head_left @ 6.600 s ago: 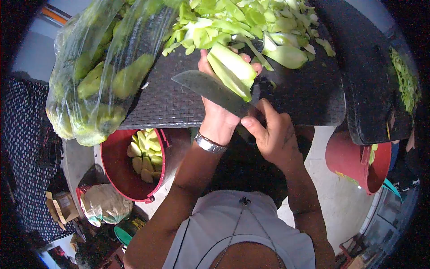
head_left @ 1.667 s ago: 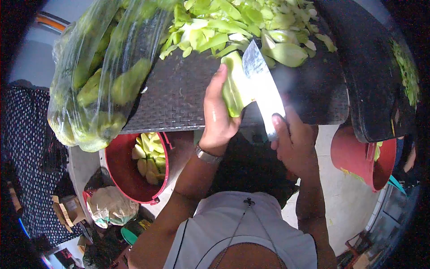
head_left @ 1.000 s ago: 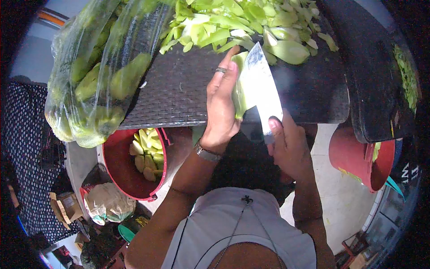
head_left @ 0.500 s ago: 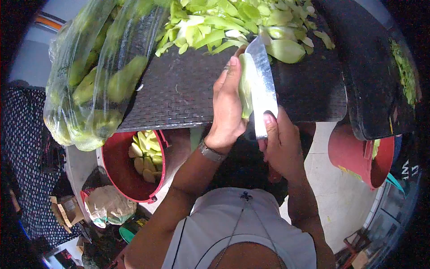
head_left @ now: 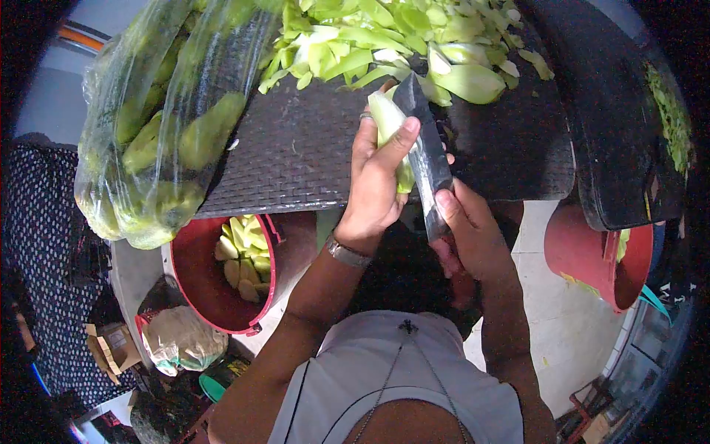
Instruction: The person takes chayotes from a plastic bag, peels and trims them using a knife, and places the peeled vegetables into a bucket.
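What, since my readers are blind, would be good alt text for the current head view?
A person's left hand holds a pale green piece of produce while the right hand grips a knife alongside it, at a dark woven tabletop. Green peelings are heaped beyond; leftward, a clear bag holds whole produce and a red bucket cut pieces.

Worn on the head, the single camera I monitor remotely looks steeply down and forward past the wearer's pale shirt [head_left: 403, 362], near the left hand [head_left: 379, 174] and right hand [head_left: 479, 228], its wide, dark-rimmed view spanning woven tabletop [head_left: 296, 163] and floor [head_left: 551, 314].
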The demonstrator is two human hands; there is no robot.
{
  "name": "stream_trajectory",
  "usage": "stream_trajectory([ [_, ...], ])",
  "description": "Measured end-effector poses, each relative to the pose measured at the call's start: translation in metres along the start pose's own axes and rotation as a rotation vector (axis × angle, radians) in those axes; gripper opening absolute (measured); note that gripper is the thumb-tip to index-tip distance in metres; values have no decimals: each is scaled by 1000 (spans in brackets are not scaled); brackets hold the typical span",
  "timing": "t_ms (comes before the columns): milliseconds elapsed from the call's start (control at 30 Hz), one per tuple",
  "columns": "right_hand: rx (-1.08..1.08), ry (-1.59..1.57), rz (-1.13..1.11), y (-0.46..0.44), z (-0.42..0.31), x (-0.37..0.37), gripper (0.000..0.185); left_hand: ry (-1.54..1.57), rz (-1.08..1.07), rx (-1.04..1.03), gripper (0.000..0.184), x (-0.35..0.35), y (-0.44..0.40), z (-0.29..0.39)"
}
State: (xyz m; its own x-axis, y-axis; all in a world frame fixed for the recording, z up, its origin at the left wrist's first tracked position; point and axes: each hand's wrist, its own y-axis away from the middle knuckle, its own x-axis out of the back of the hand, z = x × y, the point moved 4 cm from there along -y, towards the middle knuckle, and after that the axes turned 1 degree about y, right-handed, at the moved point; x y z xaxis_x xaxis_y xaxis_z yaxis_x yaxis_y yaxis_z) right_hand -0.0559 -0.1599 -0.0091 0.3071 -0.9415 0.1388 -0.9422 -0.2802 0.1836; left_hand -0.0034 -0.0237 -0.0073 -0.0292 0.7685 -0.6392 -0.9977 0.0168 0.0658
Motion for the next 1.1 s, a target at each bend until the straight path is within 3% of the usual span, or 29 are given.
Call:
stream_trajectory([
  [33, 0, -10, -4, -1, -5, -1, 28, -7, 7, 21, 41, 1, 0, 2],
  [100, -205, -98, -71, 4, -13, -2, 27, -19, 20, 68, 38, 1, 1, 6],
  [300, -199, 12, -68, 2, -7, -3, 27, -19, 142, -12, 43, 5, -9, 3],
  [400, -255, -272, -128, 3, -9, -7, 27, -154, 90, 81, 57, 3, -7, 8],
  [433, -286, -368, -156, 3, -12, -10, 28, -217, 99, 93, 69, 9, -10, 3],
  [533, -378, -644, -207, 0, -33, -13, 29, 57, 80, 196, 66, 11, -11, 8],
  [600, -370, -777, -159, -14, -42, -10, 31, 143, 92, 130, 80, 20, -19, 11],
  [633, -261, -838, -207, -27, -47, -6, 34, 163, 77, 147, 79, 21, -15, 16],
  [733, -31, -452, -116, -63, -64, 20, 38, 219, 14, 199, 72, 26, -11, 29],
  [833, 610, 883, 566, -94, -73, 34, 39, 230, -11, 215, 61, 33, -8, 37],
  [933, 367, 957, 505, -88, -79, 40, 37, 142, 28, 160, 55, 42, -9, 47],
  [1067, 145, 648, 230, -61, -71, 26, 31, 206, -16, 67, 47, 49, -10, 51],
  [1100, 95, 603, 170, -46, -68, 18, 27, 216, 71, 24, 46, 46, -10, 54],
])
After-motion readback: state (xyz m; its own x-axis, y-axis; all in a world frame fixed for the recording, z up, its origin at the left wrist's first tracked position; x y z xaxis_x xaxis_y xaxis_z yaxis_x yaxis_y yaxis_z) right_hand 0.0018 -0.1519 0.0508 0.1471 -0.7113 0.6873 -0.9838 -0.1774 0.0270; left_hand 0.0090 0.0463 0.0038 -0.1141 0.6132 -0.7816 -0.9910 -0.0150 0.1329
